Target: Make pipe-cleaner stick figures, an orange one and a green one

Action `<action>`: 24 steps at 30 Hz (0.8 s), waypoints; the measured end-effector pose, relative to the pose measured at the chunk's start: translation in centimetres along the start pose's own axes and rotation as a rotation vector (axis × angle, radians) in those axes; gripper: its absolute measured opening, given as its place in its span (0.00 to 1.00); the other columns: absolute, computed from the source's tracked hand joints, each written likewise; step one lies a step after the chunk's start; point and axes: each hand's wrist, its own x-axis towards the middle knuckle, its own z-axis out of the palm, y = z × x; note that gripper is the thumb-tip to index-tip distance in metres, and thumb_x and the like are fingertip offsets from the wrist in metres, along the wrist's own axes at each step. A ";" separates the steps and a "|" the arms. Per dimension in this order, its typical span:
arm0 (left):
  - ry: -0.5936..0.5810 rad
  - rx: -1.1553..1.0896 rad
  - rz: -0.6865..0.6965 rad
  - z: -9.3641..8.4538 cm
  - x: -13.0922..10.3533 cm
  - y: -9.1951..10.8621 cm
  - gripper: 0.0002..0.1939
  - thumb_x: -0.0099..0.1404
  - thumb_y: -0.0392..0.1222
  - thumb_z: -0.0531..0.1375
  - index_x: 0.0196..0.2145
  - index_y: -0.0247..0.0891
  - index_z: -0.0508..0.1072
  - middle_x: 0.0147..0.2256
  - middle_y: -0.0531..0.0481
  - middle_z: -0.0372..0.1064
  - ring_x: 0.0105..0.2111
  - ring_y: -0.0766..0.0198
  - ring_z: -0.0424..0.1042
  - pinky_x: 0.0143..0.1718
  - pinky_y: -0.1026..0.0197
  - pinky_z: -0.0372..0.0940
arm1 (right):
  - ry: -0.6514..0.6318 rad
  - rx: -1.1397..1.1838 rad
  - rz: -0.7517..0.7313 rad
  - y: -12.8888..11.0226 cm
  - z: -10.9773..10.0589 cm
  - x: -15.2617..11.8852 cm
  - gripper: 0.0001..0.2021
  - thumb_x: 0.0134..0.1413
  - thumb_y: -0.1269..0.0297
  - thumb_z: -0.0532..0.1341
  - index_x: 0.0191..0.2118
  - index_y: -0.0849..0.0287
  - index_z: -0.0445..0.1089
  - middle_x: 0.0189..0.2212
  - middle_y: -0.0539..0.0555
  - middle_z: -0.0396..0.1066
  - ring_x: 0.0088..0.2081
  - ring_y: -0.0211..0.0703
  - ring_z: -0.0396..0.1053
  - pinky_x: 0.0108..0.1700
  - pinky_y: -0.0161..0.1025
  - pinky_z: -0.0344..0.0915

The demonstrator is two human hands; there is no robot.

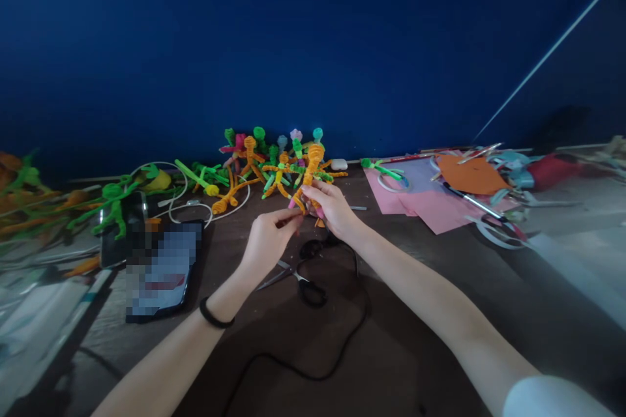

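Head view: both hands were in mid-frame over the dark tabletop point(391, 345), close together. Right hand point(331, 207) was closed on the lower part of an orange fuzzy-wire figure point(313, 163), thumb and fingers pinched together, holding it upright. Left hand point(268, 236) was in a tight pinch at an orange strand point(300, 202) low on that figure; exact fingertip contact too small to confirm.

Figure itself was up in front of a cluster of small figures point(250, 145) by the blue wall point(313, 45), so its outline partly merged with theirs.

Status, my read: coiled head and wound upper body looked formed. Strand under the left fingers looked like the open item, probably a limb needing shaping or securing. Can't tell if the arms were done; overlap hid them. Cluster figures looked largely complete, with heads and limbs on.

Scissors point(295, 273) lay open below the hands, neither hand on them. Black cable point(313, 378) ran nearby. Phone point(166, 277) on the left, pink paper point(440, 216) on the right, both well apart from the work.
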 end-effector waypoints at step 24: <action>0.309 0.801 0.642 0.4 0.2 -1.9 0.15 0.63 0.40 0.50 0.26 0.36 0.74 0.22 0.49 0.66 0.26 0.65 0.61 0.26 0.64 0.55 | 0.011 0.122 0.037 -0.7 0.0 0.1 0.10 0.44 0.66 0.56 0.18 0.60 0.55 0.12 0.42 0.49 0.14 0.26 0.43 0.17 0.30 0.39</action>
